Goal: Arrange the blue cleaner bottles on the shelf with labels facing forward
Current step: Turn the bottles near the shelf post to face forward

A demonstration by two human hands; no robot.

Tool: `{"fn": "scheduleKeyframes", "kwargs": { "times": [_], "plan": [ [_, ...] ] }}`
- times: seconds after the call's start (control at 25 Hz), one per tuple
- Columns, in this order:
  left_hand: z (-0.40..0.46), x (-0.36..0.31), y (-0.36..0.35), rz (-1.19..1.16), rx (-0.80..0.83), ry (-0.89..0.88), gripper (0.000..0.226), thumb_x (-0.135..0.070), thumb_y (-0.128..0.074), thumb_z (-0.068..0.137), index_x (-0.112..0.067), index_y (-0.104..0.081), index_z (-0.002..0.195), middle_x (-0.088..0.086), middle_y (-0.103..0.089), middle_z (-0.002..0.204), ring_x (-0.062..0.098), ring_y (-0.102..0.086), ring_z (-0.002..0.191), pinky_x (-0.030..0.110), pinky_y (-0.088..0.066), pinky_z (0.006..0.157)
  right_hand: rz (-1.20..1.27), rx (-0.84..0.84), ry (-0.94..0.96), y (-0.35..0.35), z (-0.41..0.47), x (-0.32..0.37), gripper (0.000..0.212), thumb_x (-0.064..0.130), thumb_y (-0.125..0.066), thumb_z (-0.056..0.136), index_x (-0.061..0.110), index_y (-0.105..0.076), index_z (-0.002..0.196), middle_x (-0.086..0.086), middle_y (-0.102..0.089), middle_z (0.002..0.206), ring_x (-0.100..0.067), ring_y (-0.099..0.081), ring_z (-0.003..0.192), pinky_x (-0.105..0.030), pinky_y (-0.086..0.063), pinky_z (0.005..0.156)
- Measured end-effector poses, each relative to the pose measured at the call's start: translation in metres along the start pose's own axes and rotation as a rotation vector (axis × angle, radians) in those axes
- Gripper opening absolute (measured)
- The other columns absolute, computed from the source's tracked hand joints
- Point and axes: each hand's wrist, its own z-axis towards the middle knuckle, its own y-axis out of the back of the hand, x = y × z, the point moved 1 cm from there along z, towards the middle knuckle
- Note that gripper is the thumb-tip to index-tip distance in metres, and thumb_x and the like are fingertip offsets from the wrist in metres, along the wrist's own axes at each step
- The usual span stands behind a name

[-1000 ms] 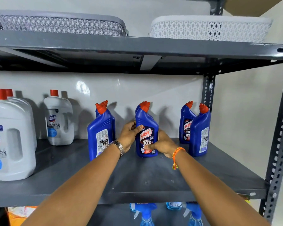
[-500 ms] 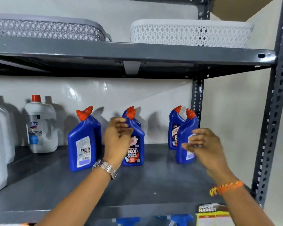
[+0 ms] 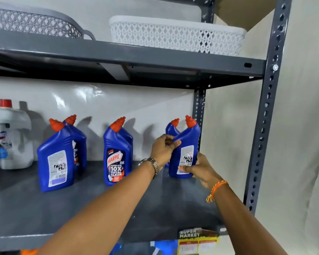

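So both hands are on the rightmost bottle (image 3: 185, 153), right of centre in the frame, standing on the grey shelf (image 3: 81, 208) close to the back upright. Left hand (image 3: 163, 149) grips its shoulder, fingers curled round the far side and thumb pressed flat across the front. Right hand (image 3: 197, 167) holds it low down, thumb across the bottom of the label and the other fingers wrapped behind where I can't see them. That bottle has its back label, the white small-print one, facing out, and it leans a little to the left. Another blue bottle (image 3: 171, 128) sits right behind it, mostly hidden by the left hand. Middle of the frame there's a Harpic bottle (image 3: 115, 157) with the front label facing out, and one more tucked just behind it. Left of centre a bottle (image 3: 55, 159) shows its back label, with a fifth-or-so bottle (image 3: 79, 137) behind. Far left edge is a white jug (image 3: 12, 138) with a red cap. Upper shelf has a white basket (image 3: 175, 35) and a grey basket (image 3: 33, 23). A "Super Market" tag (image 3: 198, 240) hangs off the shelf edge at the bottom.
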Motion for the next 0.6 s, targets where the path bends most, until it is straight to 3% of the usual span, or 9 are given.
{"fn": "scheduleKeyframes", "kwargs": {
  "times": [0.04,0.12,0.24,0.32,0.4,0.48,0.6],
  "plan": [
    [0.006,-0.005,0.001,-0.036,0.002,-0.015,0.012,-0.031,-0.069,0.086,-0.023,-0.065,0.095,0.008,-0.074,0.104,0.033,-0.071,0.103,0.049,-0.057,0.093,0.047,-0.039,0.044,0.001,-0.002,0.006,0.066,-0.004,-0.088,0.063,0.018,-0.06,0.119,-0.002,-0.076,0.109,-0.023,-0.073,0.101,-0.038,-0.063,0.077],
    [0.009,-0.027,-0.004,-0.074,0.02,-0.023,0.029,-0.043,-0.062,0.087,-0.026,-0.069,0.109,0.005,-0.075,0.109,0.027,-0.072,0.102,0.047,-0.056,0.095,0.048,-0.168,0.175,-0.008,-0.004,0.022,0.071,0.005,-0.091,0.054,0.024,-0.059,0.114,0.002,-0.076,0.102,-0.018,-0.075,0.091,-0.038,-0.064,0.075],
    [-0.005,-0.055,-0.028,-0.075,0.06,0.047,0.069,-0.07,-0.07,0.062,-0.025,-0.058,0.114,0.001,-0.073,0.103,0.021,-0.071,0.093,0.043,-0.058,0.09,-0.216,-0.364,0.26,-0.027,-0.008,0.044,0.064,0.024,-0.084,0.055,0.027,-0.048,0.108,0.0,-0.066,0.102,-0.023,-0.069,0.091,-0.042,-0.062,0.075],
    [-0.001,-0.059,-0.03,-0.125,-0.026,-0.003,0.062,-0.054,-0.077,0.064,-0.018,-0.053,0.108,0.005,-0.07,0.095,0.023,-0.07,0.085,0.044,-0.059,0.085,-0.354,-0.256,0.232,-0.024,-0.005,0.052,0.076,0.023,-0.082,0.052,0.028,-0.034,0.109,-0.005,-0.06,0.108,-0.026,-0.065,0.099,-0.047,-0.061,0.08],
    [0.007,-0.06,-0.018,-0.222,0.053,-0.063,0.033,-0.033,-0.075,0.08,-0.014,-0.06,0.103,0.011,-0.072,0.095,0.023,-0.071,0.083,0.04,-0.061,0.082,-0.228,-0.058,0.18,-0.003,-0.002,0.055,0.088,0.01,-0.087,0.048,0.029,-0.029,0.112,-0.013,-0.062,0.115,-0.029,-0.068,0.105,-0.052,-0.061,0.085],
    [0.014,-0.054,-0.008,-0.262,0.172,-0.04,0.018,-0.023,-0.071,0.088,-0.012,-0.066,0.101,0.011,-0.074,0.092,0.021,-0.071,0.078,0.033,-0.062,0.073,-0.104,-0.017,0.113,0.019,0.004,0.053,0.092,0.0,-0.092,0.049,0.014,-0.039,0.123,-0.015,-0.067,0.116,-0.031,-0.069,0.109,-0.052,-0.06,0.09],
    [0.022,-0.033,-0.009,-0.241,0.201,0.03,0.031,-0.018,-0.072,0.087,-0.003,-0.067,0.113,0.015,-0.075,0.099,0.025,-0.072,0.083,0.035,-0.061,0.074,-0.179,-0.061,0.066,0.02,0.01,0.04,0.075,-0.002,-0.095,0.05,0.004,-0.063,0.118,-0.012,-0.075,0.109,-0.031,-0.072,0.104,-0.04,-0.061,0.085]
  ]
}}
